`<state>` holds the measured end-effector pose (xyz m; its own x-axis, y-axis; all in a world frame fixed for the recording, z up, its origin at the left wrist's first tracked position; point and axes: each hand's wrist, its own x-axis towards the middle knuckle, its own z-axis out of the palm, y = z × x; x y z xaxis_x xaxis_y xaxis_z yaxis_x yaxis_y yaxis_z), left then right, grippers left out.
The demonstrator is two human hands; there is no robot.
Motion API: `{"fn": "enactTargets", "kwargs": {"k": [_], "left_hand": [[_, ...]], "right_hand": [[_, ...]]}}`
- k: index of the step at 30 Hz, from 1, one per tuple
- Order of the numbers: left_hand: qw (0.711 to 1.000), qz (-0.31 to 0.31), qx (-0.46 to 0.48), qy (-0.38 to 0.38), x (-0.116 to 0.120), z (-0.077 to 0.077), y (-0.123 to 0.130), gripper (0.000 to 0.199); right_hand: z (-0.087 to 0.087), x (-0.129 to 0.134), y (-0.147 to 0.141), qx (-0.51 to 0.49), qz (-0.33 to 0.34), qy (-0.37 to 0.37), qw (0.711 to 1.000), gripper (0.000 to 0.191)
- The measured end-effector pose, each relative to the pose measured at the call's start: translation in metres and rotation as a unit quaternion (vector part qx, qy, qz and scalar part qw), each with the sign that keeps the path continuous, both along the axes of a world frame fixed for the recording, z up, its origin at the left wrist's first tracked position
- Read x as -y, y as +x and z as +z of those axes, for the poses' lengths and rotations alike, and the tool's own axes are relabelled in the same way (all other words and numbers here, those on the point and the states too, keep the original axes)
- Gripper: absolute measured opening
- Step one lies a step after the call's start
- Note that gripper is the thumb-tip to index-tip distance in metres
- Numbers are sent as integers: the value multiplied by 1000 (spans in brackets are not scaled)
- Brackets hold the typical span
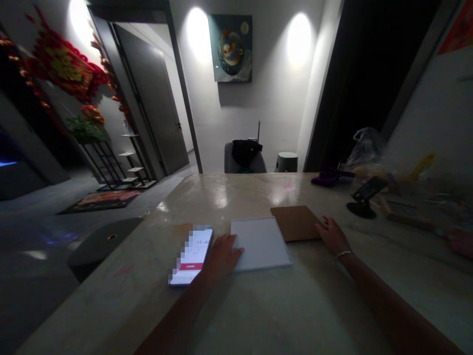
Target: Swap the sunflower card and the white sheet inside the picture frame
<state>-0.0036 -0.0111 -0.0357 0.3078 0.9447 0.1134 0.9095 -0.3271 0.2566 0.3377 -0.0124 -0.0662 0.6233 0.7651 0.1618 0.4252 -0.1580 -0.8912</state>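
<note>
A flat white rectangular panel [260, 244] lies on the pale stone table [266, 305]. My left hand [222, 256] rests at its left edge, fingers apart, with the thumb and fingertips over the border. Just left of that hand lies a phone [192, 256] with its screen lit and partly pixelated. A brown square board [297, 223] lies behind and to the right of the white panel, close against it. My right hand [333, 235] touches the board's right edge with its fingers apart; a bracelet circles the wrist.
A black phone stand [364, 199], a purple cloth [328, 177] and a framed tray [404, 212] are at the right. Part of another hand [460, 241] shows at the right edge. Beyond the table is a chair [229, 160]; a dark stool [107, 241] stands left.
</note>
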Motion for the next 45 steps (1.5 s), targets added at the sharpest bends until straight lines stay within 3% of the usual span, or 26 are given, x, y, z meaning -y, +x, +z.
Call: {"fn": "enactTargets", "kwargs": {"k": [4,10,12,15,17,20,23,26,30,35,41,45], "left_hand": [[1000,3,2,-2,0,0,-1,40],[999,-18,40,-22,7,5,6,42],[998,-17,46,-30,8,6,9,41],[998,-12,51,-35,6,5,10,41],[998,-12,53,-34,5,3,9,41],[998,-18,59,-30,4,1,9,41],[997,-20,65,-30,6,4,9,42],[997,-25,67,-32,9,8,9,42],[997,-32,66,-29,8,10,9,40],[997,-28,69,-30,6,7,8,39],[997,-26,68,-32,7,6,8,40],[997,-20,66,-36,6,4,8,41]], "right_hand": [[-1,-1,3,-78,-12,38,996,45],[-6,2,-16,-150,83,76,982,21],[-5,2,-27,-215,115,92,966,18],[3,6,-38,-247,100,106,958,17],[12,12,-42,-212,86,112,967,20],[24,24,-48,17,57,112,992,28],[31,35,-59,205,107,147,962,30],[32,43,-73,299,221,161,914,30],[28,46,-85,351,330,129,867,36],[23,43,-89,378,386,102,835,34],[26,44,-88,353,388,92,847,27],[23,40,-79,324,304,113,888,26]]}}
